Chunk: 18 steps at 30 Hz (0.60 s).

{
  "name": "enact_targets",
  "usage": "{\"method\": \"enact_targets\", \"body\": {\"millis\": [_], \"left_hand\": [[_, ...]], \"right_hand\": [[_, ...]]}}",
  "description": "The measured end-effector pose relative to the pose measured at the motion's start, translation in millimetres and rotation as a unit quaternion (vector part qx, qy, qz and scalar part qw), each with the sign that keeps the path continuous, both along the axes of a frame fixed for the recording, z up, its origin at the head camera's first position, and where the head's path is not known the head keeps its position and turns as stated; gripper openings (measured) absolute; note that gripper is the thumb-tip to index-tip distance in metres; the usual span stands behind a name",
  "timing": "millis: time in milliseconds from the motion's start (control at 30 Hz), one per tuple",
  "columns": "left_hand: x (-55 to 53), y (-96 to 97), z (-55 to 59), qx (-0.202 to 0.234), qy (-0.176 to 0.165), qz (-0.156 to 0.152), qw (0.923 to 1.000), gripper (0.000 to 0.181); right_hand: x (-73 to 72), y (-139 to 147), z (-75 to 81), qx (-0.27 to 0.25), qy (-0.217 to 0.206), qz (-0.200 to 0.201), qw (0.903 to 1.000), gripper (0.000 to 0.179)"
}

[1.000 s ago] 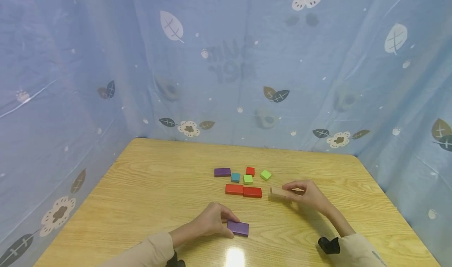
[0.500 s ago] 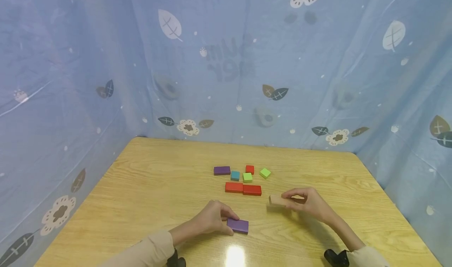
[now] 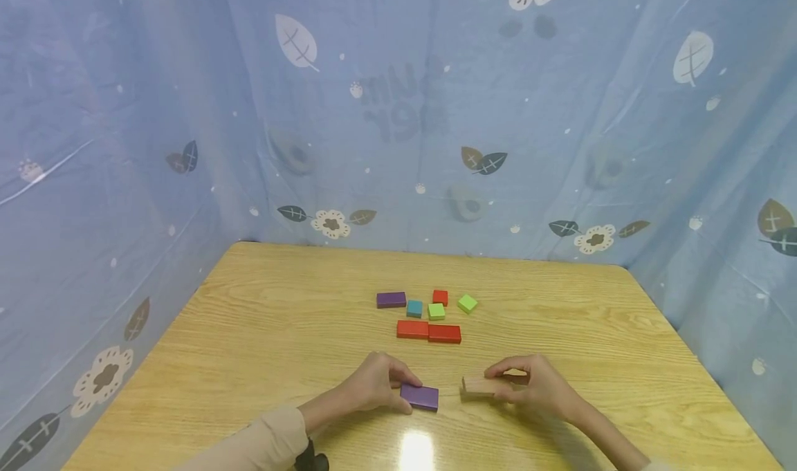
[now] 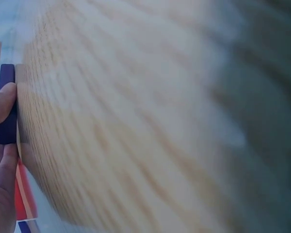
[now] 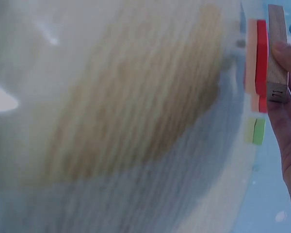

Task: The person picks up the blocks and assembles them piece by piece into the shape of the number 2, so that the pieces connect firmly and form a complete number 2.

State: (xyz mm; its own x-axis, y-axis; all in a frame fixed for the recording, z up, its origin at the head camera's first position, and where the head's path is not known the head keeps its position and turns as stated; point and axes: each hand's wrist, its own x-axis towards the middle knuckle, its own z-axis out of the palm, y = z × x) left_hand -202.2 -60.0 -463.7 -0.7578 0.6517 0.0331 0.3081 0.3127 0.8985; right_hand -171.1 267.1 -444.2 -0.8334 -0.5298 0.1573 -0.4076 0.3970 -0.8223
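Observation:
My left hand (image 3: 372,386) pinches a purple rectangular block (image 3: 420,398) by its left end, thumb near and fingers far, at the near middle of the table. The left wrist view shows the same purple block (image 4: 8,128) between the fingertips. To its right, a small gap away, my right hand (image 3: 540,389) holds a plain wooden block (image 3: 477,386) between thumb and fingers. In the right wrist view a dark printed mark is visible on the end of the wooden block (image 5: 277,26). Whether the wooden block touches the table I cannot tell.
Two red blocks (image 3: 413,329) lie end to end beyond the hands. Behind them are a dark purple block (image 3: 391,300), a blue cube (image 3: 414,309), a red cube (image 3: 440,297) and two green cubes (image 3: 436,312). A patterned blue curtain (image 3: 398,111) borders the wooden table (image 3: 280,305).
My right hand has brought the wooden block nearer to me and slightly left, from beside the red blocks to beside the purple block. My left hand has stayed on the purple block.

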Motion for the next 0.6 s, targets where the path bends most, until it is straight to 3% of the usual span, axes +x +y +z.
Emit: {"method": "enact_targets", "body": {"millis": [267,600], "left_hand": [[-0.8,-1.8,2.6,-0.016,0.011,0.006,0.9998,0.031],[-0.4,0.3,0.3,-0.012,0.002,0.002,0.9999,0.031]], "right_hand": [[5.1,-14.7,-1.1,0.059,0.025,-0.006,0.9979,0.026],[5.0,-28.1,-4.1,0.071,0.047,0.004,0.9964,0.023]]}}
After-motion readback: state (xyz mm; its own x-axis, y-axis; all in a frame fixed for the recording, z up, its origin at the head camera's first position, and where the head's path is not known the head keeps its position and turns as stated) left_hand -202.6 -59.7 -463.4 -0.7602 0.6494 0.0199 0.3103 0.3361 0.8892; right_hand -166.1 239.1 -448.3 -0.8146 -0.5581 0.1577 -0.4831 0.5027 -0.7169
